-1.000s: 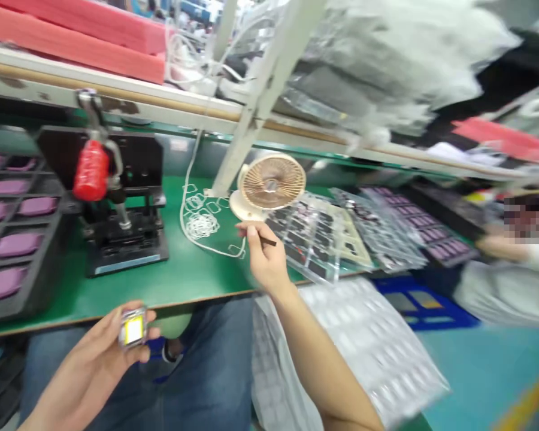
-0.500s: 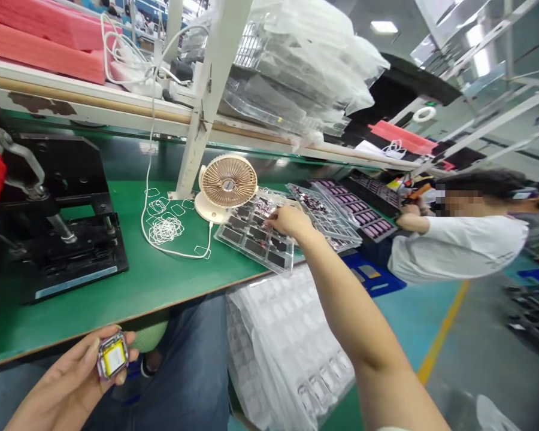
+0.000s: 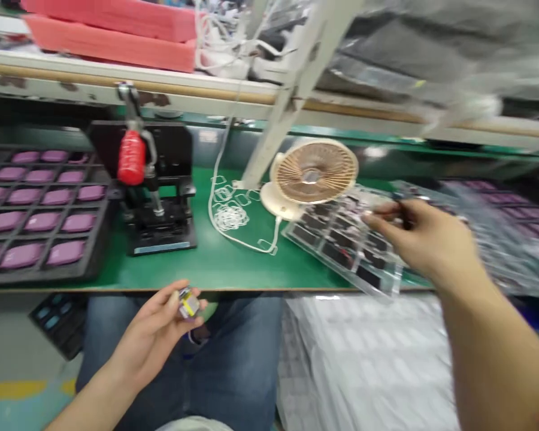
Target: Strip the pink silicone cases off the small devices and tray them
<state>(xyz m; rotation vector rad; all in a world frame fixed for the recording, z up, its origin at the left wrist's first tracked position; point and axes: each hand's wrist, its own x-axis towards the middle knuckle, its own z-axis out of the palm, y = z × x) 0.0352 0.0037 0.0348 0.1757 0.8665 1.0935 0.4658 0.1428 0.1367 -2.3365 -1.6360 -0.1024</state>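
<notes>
My left hand point(image 3: 155, 335) is low over my lap, below the table edge, closed around a small clear case with a yellow part point(image 3: 187, 303). My right hand point(image 3: 424, 239) hovers above the clear compartment tray point(image 3: 341, 239) of dark parts on the green table point(image 3: 215, 266). Its fingers are pinched on a thin dark tool point(image 3: 397, 209); motion blur hides the tip.
A black press with a red handle point(image 3: 132, 157) stands left of centre. A dark tray of purple pieces point(image 3: 40, 212) fills the far left. A small beige fan point(image 3: 312, 173) and a white cable point(image 3: 227, 218) sit mid-table. Plastic-wrapped trays point(image 3: 363, 365) lean beside my knees.
The view swung back to the left, so the press and purple tray reappear. My right hand lifted off the clear tray and drew back. My left hand tilted the small case.
</notes>
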